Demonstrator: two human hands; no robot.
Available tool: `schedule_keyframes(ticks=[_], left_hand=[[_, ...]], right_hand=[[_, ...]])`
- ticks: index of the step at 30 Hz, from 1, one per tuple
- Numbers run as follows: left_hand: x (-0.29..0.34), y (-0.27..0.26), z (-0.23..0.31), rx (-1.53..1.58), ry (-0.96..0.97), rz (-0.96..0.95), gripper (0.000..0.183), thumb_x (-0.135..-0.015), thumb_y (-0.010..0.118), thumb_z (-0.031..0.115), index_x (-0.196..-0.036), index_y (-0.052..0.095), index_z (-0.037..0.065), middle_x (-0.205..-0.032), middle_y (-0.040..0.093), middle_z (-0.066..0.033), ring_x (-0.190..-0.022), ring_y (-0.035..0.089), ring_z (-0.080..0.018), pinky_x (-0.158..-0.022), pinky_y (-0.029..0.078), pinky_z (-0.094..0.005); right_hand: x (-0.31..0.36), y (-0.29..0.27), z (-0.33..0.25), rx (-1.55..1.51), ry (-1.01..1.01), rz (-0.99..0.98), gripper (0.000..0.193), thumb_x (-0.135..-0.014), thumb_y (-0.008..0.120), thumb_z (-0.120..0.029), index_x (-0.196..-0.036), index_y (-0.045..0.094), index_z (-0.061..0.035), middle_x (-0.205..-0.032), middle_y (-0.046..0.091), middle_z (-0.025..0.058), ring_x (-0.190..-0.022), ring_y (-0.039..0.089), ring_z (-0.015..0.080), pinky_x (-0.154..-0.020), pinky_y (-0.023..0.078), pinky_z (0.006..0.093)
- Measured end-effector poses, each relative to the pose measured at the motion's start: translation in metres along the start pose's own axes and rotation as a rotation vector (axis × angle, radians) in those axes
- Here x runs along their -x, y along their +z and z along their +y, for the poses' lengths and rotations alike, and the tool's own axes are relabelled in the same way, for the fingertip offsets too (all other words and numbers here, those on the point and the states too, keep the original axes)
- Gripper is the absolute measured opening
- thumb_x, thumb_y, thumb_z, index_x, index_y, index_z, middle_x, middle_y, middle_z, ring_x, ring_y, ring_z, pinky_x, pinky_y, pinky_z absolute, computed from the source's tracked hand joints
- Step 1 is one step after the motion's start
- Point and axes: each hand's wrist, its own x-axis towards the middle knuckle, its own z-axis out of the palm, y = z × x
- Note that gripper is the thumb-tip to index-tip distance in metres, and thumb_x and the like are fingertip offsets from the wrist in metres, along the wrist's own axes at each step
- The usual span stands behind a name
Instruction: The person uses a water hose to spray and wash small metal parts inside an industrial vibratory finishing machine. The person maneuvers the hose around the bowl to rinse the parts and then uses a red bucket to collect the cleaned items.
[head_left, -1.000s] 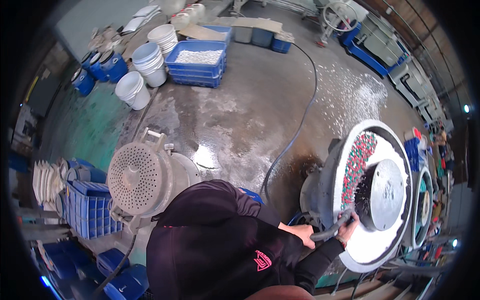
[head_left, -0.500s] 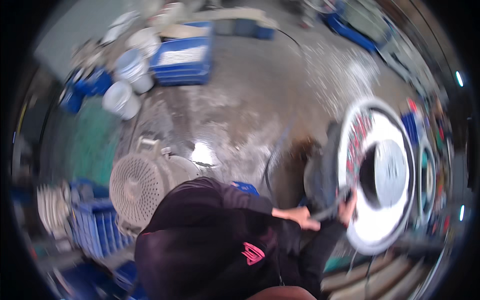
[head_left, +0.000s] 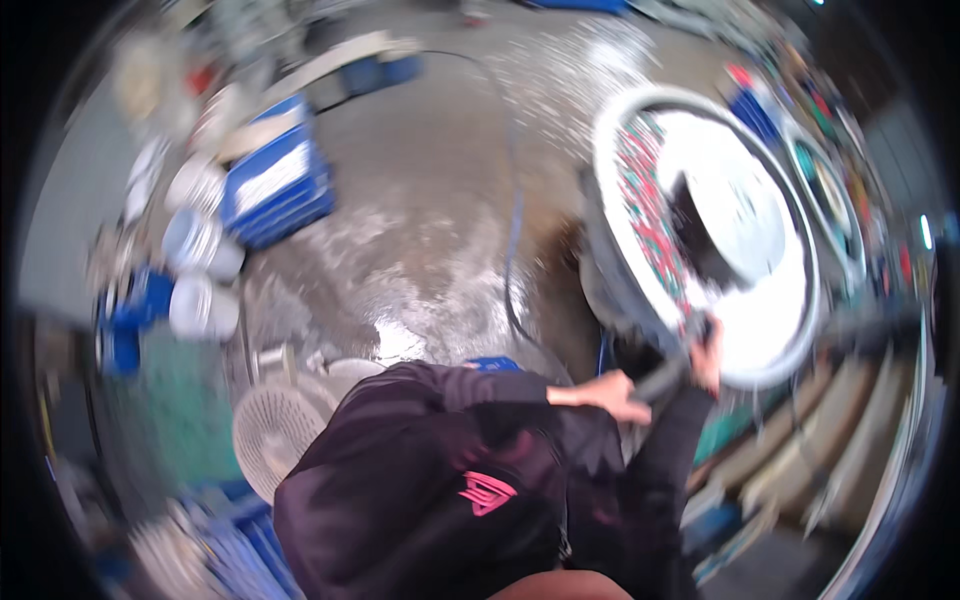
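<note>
Low on the right side of the blurred view, both my hands meet on a dark hose nozzle (head_left: pixel 662 380) held just under the rim of a big round white machine drum (head_left: pixel 762 345). My left hand (head_left: pixel 608 392) comes out of a dark sleeve and has its fingers (head_left: pixel 630 408) wrapped closed around the near end of the nozzle. My right hand (head_left: pixel 706 352) sits a little higher at the far end, touching the drum's lower rim; its fingers look curled around the nozzle, though the blur makes the exact grip hard to tell. The drum stands tilted on its edge facing me, with a band of small red, green and white pieces (head_left: pixel 650 215) lying along its left inner side and a dark opening near its middle. A second, smaller ring-shaped drum (head_left: pixel 835 215) stands just beside it to the right. A dark hose (head_left: pixel 512 250) runs across the wet grey concrete floor (head_left: pixel 420 250) from the upper part of the view down toward the drum's base. Well apart on the left stand a blue plastic crate (head_left: pixel 275 190) holding something white, stacks of white buckets (head_left: pixel 195 280), and nearer to me a white perforated round basket (head_left: pixel 275 430). My dark top with a pink mark (head_left: pixel 485 492) fills the lower middle
</note>
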Motion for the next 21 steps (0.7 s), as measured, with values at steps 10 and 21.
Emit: schedule_keyframes(ticks=[10, 21], left_hand=[[-0.002, 0.024, 0.019, 0.194, -0.061, 0.251, 0.039, -0.068, 0.065, 0.031, -0.079, 0.060, -0.006, -0.062, 0.059, -0.0175, -0.060, 0.060, -0.0264, -0.054, 0.043, -0.0363], [0.000, 0.039, 0.009, 0.245, -0.091, 0.262, 0.046, -0.070, 0.065, 0.040, -0.070, 0.057, -0.006, -0.055, 0.055, -0.0121, -0.053, 0.056, -0.0216, -0.051, 0.039, -0.0361]], right_hand=[[-0.021, 0.036, -0.011, 0.143, 0.221, -0.016, 0.034, -0.072, 0.053, -0.023, -0.095, 0.045, 0.0001, -0.076, 0.054, 0.0152, -0.062, 0.057, 0.0312, -0.051, 0.048, 0.0346], [-0.016, 0.016, 0.015, 0.133, 0.210, 0.108, 0.038, -0.071, 0.056, -0.025, -0.099, 0.044, -0.0025, -0.079, 0.053, 0.0123, -0.060, 0.056, 0.0307, -0.051, 0.048, 0.0351]])
